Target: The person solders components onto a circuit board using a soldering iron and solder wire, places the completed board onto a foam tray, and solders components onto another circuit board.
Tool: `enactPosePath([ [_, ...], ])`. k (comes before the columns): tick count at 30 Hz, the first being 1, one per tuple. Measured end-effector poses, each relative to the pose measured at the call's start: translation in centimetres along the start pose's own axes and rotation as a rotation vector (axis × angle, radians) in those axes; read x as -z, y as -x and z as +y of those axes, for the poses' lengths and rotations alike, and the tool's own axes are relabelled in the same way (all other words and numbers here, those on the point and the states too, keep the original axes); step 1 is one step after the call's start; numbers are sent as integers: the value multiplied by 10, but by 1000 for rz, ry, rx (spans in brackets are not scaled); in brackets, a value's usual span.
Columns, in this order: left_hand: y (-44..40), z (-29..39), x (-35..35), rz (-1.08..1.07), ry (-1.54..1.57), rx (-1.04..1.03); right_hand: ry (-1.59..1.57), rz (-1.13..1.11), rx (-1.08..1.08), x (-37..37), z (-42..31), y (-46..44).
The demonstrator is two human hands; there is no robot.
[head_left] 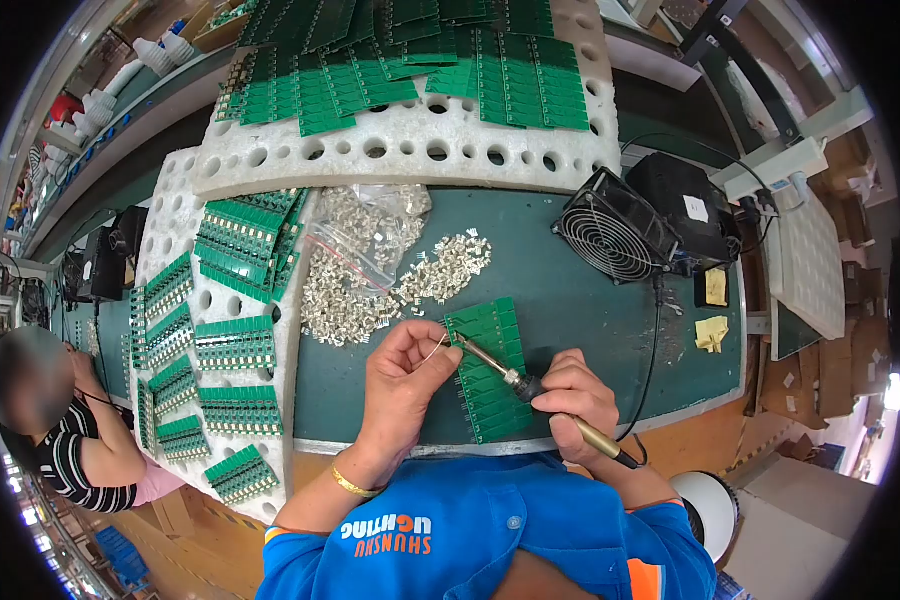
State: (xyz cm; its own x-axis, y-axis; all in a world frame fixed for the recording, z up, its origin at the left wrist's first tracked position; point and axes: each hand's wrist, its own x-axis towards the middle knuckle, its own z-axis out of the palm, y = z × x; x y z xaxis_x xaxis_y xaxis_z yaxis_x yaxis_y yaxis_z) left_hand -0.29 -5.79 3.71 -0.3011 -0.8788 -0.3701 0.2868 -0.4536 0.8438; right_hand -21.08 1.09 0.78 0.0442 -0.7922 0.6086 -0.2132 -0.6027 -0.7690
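Well, iron (526,387) (slanted) within right fingers (574,380).

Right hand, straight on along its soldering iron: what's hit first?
Probably the left hand, at its fingertips, just past the tip of the soldering iron; depth is unclear, so the green circuit board below might come first.

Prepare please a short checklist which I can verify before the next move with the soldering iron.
1. Soldering iron held in right grip: ok.
2. Solder wire pinched in left grip: ok.
3. Green circuit-board panel lying on the bench, in front of the person: ok.
4. Black cord clear of the panel: ok, it runs to the right.
5. Iron hot enough: cannot tell.
6. Fan running: cannot tell.
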Motion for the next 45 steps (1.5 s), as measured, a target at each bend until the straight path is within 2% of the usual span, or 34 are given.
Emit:
enactPosePath([
  [23,0,0,-2,44,-21,-58,142,14,62,-7,-9,-3],
  [37,4,1,-4,36,-18,-75,341,-97,141,-3,-19,-4],
  [45,3,4,-4,33,-15,-40,254,-3,98,5,-18,0],
])
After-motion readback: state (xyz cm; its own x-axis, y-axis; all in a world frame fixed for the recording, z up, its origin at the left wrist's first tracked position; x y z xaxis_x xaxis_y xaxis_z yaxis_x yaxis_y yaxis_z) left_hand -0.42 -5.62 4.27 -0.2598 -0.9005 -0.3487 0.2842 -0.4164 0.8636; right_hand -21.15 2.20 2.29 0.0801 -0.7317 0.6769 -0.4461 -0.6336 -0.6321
